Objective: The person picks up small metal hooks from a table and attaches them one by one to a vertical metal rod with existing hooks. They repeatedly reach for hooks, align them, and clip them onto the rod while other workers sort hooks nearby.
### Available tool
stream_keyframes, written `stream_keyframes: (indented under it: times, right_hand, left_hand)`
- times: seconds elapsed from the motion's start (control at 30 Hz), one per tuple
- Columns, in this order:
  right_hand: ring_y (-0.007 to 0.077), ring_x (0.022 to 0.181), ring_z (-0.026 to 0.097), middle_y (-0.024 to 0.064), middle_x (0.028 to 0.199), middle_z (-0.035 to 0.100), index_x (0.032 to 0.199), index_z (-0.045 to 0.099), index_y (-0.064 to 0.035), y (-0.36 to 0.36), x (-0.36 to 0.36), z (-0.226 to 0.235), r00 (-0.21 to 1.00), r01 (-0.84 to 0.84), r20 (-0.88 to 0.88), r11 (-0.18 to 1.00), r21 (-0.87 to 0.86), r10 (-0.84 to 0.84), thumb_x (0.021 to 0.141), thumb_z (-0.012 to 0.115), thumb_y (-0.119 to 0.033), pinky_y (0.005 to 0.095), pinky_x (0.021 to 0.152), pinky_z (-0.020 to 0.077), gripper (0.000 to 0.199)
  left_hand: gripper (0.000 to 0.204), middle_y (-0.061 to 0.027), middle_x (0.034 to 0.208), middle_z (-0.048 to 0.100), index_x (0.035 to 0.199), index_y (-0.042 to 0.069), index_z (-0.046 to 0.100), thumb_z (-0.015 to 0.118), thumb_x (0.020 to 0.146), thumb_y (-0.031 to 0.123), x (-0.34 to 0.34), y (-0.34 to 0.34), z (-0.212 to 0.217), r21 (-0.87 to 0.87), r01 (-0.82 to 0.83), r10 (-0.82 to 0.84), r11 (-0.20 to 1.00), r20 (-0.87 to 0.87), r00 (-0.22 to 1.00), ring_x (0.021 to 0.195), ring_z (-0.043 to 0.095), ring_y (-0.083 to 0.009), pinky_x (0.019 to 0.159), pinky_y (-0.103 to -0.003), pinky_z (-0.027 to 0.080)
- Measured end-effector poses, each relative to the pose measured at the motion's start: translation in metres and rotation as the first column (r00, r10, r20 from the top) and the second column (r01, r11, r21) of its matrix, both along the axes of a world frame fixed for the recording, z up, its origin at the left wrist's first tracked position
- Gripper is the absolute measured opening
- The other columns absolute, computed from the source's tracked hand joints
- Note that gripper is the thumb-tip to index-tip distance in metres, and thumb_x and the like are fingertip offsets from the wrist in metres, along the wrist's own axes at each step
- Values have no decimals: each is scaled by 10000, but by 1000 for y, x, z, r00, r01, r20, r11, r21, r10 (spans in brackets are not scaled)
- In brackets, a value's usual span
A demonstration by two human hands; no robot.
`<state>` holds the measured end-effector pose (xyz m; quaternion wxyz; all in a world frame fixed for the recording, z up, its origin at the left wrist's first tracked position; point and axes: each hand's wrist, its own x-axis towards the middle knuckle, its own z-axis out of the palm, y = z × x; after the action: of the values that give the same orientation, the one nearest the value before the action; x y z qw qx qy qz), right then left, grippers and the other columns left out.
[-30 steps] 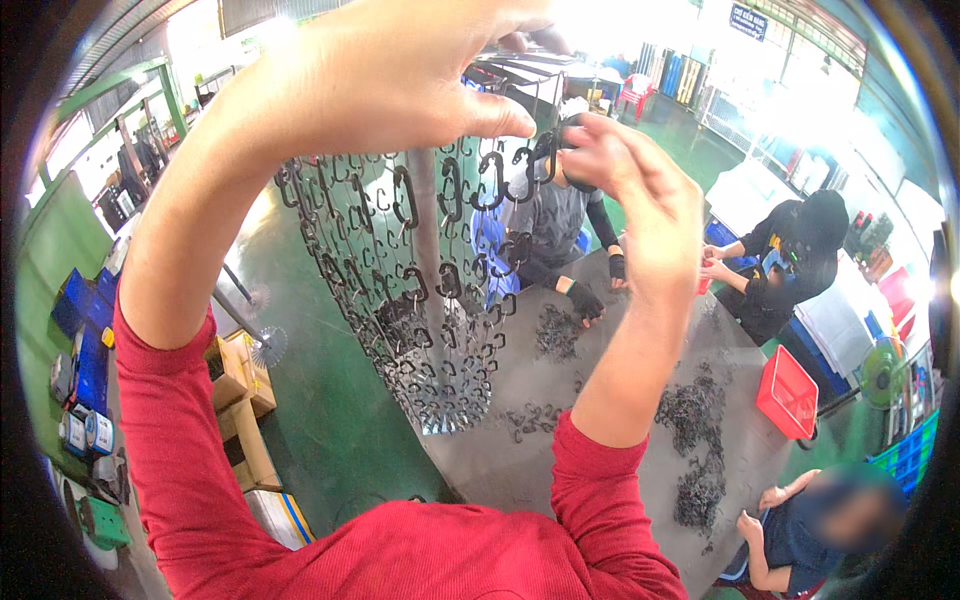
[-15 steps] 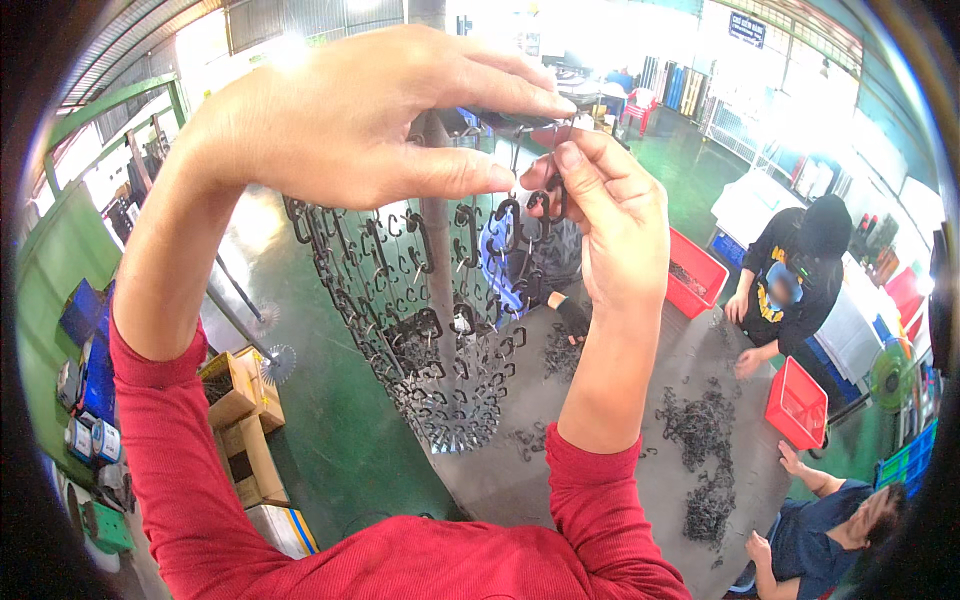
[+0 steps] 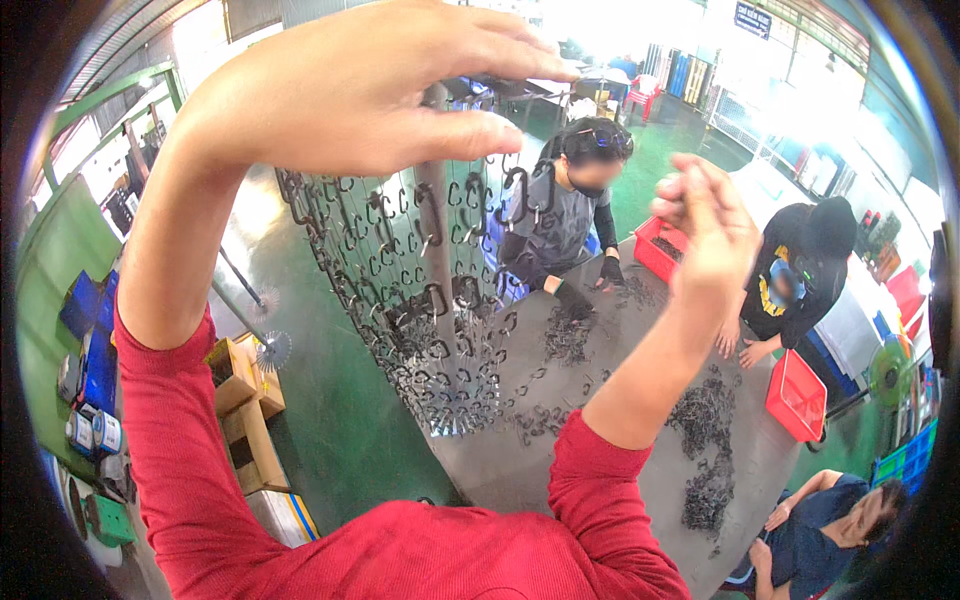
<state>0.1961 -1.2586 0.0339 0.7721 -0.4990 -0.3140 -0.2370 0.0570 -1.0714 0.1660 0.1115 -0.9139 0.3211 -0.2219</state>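
Gripping the rack pole (image 3: 436, 240), left hand (image 3: 350, 85); right hand (image 3: 705, 225) pinched shut, apart.

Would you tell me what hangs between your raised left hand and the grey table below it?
In the head view, a tall rack hung with rows of dark metal hooks fills the stretch from the left hand down to the grey table.

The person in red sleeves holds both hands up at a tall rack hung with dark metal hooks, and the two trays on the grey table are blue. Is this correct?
Not quite. The head view shows the two trays on the grey table are red, not blue. The left hand and right hand are raised at the rack of dark hooks.
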Motion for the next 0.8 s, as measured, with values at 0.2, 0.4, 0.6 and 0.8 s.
stream_keyframes:
  times: [0.2,0.4,0.6,0.8]
  right_hand:
    - [235,799,581,126,898,608,968,602,-7,-47,21,-23,550,736,354,239,-634,-756,800,539,-110,294,747,441,207]
    - [96,728,572,69,822,632,971,596,21,37,-29,11,974,-153,137,967,-201,183,830,546,-95,215,674,438,189]
    - [88,645,551,70,750,616,945,580,43,59,-47,26,884,-463,2,878,-124,467,846,517,-63,209,599,452,158]
    - [74,574,528,49,671,585,903,585,38,66,-52,20,921,-388,33,921,-33,389,844,516,-52,190,525,436,128]
  left_hand:
    - [451,-185,1053,529,1093,-39,478,609,756,230,-6,-3,-2,-108,-60,67,992,55,996,978,515,-307,840,-362,412]
    - [448,-202,1080,516,1102,-50,481,604,760,212,-21,-14,15,-170,-97,64,981,-189,980,975,520,-316,806,-355,435]
    - [472,-166,1151,507,1154,23,494,597,749,243,-15,4,10,-16,25,-27,1000,-73,997,1081,476,-315,904,-385,374]
    - [477,-178,1164,495,1172,26,482,539,786,300,-16,9,-2,-40,15,-17,999,-36,999,1088,469,-323,904,-376,373]
